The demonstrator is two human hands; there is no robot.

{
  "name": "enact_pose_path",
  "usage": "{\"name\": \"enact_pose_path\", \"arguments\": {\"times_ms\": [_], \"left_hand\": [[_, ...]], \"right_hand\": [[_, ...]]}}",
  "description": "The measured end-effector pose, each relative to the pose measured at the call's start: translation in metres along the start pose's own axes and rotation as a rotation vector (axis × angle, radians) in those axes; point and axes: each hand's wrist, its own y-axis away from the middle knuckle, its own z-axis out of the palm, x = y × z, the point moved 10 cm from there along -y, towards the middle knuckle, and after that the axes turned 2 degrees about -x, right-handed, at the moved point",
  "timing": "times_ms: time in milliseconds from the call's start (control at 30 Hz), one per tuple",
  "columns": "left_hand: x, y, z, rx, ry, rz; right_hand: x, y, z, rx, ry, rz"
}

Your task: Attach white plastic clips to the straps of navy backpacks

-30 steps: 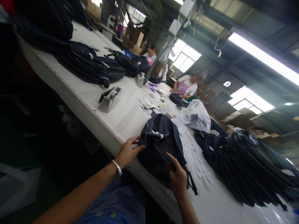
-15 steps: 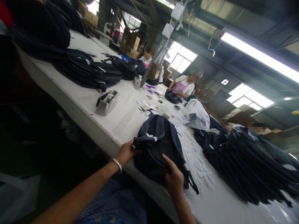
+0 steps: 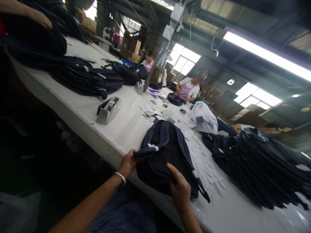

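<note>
A dark navy backpack [image 3: 167, 152] lies back-side up on the near edge of the long white table [image 3: 126, 126]. My left hand [image 3: 128, 162] is closed on a strap at the bag's left side, a silver bangle on that wrist. My right hand [image 3: 180, 189] grips the bag's near edge, fingers curled over the fabric. Small white paper tags [image 3: 206, 168] lie scattered just right of the bag.
A grey tape dispenser [image 3: 107, 110] stands to the left. Piles of dark backpacks lie at the far left [image 3: 85, 76] and at the right [image 3: 257, 165]. A white plastic bag [image 3: 202, 118] sits mid-table. Other people work at the far side; someone's hand [image 3: 40, 19] rests on bags top left.
My left hand went from lying open beside the bag to closing on its strap. The bag's left side has lifted slightly. The view has shifted a little.
</note>
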Motion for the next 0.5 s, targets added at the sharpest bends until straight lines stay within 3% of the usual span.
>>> {"name": "enact_pose_path", "arguments": {"times_ms": [133, 267, 367, 500], "left_hand": [[0.006, 0.004, -0.005, 0.038, 0.351, 0.0], [-0.006, 0.013, -0.038, 0.166, 0.531, -0.088], [0.001, 0.023, -0.054, 0.148, 0.31, -0.066], [0.044, 0.031, -0.041, 0.037, -0.116, 0.2]], "right_hand": [[0.007, -0.001, -0.004, -0.015, 0.031, 0.037], [0.009, 0.0, 0.0, -0.038, 0.028, 0.062], [0.005, -0.001, 0.002, -0.006, 0.007, 0.083], [-0.006, -0.006, 0.006, -0.005, -0.017, 0.071]]}}
